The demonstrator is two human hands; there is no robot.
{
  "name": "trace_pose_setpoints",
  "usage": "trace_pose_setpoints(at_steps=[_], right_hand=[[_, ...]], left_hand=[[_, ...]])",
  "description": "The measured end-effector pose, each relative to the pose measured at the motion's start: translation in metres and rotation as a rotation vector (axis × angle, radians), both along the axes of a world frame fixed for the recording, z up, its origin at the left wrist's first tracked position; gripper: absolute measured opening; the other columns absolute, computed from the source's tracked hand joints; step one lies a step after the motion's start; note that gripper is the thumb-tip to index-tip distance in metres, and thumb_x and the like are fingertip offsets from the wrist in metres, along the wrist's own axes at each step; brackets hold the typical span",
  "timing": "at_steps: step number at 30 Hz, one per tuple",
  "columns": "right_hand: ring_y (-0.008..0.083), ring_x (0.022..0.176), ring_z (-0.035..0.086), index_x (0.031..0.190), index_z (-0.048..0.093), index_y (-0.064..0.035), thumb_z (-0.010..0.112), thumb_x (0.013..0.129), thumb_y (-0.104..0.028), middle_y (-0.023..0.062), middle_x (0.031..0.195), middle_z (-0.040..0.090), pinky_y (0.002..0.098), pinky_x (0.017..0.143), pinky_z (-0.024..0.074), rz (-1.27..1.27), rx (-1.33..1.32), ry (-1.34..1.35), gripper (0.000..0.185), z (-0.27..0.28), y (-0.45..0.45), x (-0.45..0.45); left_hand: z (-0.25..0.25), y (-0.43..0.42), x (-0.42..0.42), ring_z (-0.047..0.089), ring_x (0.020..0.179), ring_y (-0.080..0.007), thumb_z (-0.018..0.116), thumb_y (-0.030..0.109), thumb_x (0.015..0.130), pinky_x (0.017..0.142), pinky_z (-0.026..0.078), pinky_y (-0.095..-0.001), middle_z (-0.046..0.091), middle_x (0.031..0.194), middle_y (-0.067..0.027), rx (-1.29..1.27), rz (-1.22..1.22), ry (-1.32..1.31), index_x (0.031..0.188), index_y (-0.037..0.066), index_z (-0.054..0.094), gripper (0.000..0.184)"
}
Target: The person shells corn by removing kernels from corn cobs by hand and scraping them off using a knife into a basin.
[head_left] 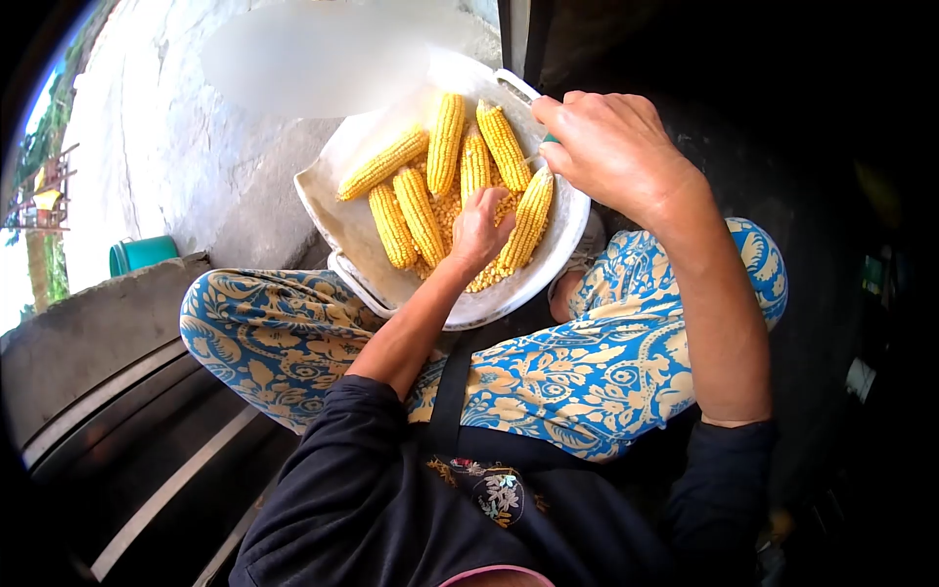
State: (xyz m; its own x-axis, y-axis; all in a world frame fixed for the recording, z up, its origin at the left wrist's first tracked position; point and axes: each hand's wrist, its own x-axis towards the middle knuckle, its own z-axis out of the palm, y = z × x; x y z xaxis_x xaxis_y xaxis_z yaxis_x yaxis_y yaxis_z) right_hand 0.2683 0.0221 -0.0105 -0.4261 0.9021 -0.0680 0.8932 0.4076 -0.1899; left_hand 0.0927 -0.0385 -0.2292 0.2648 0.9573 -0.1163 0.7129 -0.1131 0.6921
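Note:
Inside a white basin [572, 235] lie several yellow corn cobs [445, 147] on a bed of loose corn kernels [489, 279]. My left hand [477, 233] reaches into the middle of it, with curled fingers around the near end of a corn cob [474, 161]. Another corn cob [529, 220] rests just right of that hand. Above the basin's right rim, my right hand [611, 147] is closed around a small tool with a green handle [551, 139]. Its thin tip points down and left toward the cobs; my fingers hide most of the tool.
The basin sits between my bent legs, in blue and cream patterned trousers [606, 362]. A basin handle [357, 284] sticks out at the near left. Beyond a low ledge [98, 303] stands a green bucket [144, 254] on the concrete floor [196, 147]. Deep shadow covers the right side.

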Motion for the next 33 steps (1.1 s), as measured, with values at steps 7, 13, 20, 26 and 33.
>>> trace_pose_setpoints(at_steps=[7, 13, 20, 26, 33], right_hand=[[0.0286, 0.081, 0.066, 0.099, 0.061, -0.0039, 0.057, 0.082, -0.017, 0.0156, 0.086, 0.066, 0.0385, 0.073, 0.0524, -0.079, 0.05, -0.019, 0.021, 0.009, 0.001, 0.002], [0.0287, 0.079, 0.066, 0.097, 0.061, -0.0026, 0.055, 0.082, -0.015, 0.0167, 0.085, 0.066, 0.0391, 0.074, 0.0523, -0.116, 0.054, 0.011, 0.02, 0.018, 0.002, 0.006], [0.0286, 0.082, 0.065, 0.1, 0.061, -0.0011, 0.054, 0.084, -0.017, 0.0168, 0.088, 0.065, 0.0418, 0.079, 0.0489, -0.206, 0.05, 0.027, 0.024, 0.026, 0.003, 0.013], [0.0304, 0.084, 0.064, 0.098, 0.061, -0.0019, 0.054, 0.082, -0.018, 0.0181, 0.089, 0.064, 0.0414, 0.079, 0.0486, -0.225, 0.017, 0.026, 0.024, 0.032, 0.01, 0.009], [0.03, 0.08, 0.063, 0.093, 0.06, -0.0006, 0.061, 0.078, -0.011, 0.017, 0.086, 0.062, 0.037, 0.072, 0.0498, -0.146, 0.077, 0.551, 0.019, 0.032, 0.019, -0.004]], left_hand=[[-0.025, 0.086, 0.017, 0.043, 0.114, -0.0201, 0.058, 0.012, 0.074, 0.098, 0.031, -0.04, 0.051, 0.113, -0.0034, 0.497, -0.601, 0.526, 0.101, 0.012, 0.058, 0.028], [-0.063, 0.128, 0.026, 0.039, 0.118, -0.0208, 0.054, 0.019, 0.081, 0.106, 0.024, -0.0448, 0.051, 0.114, -0.0015, 0.584, -0.692, 0.552, 0.102, 0.014, 0.064, 0.023], [0.021, 0.124, 0.021, 0.046, 0.114, -0.0233, 0.053, 0.016, 0.081, 0.095, 0.034, -0.0389, 0.055, 0.108, -0.008, 0.325, -0.883, 0.928, 0.108, 0.011, 0.057, 0.028], [0.053, 0.108, -0.038, 0.056, 0.097, -0.03, 0.068, 0.027, 0.072, 0.084, 0.043, -0.0406, 0.058, 0.1, -0.0142, 0.16, -0.388, 0.558, 0.104, 0.006, 0.055, 0.041], [0.099, 0.071, -0.058, 0.058, 0.069, -0.0191, 0.053, 0.044, 0.086, 0.054, 0.049, -0.0284, 0.058, 0.087, -0.0132, -0.691, 0.728, -1.602, 0.105, -0.002, 0.05, 0.05]])
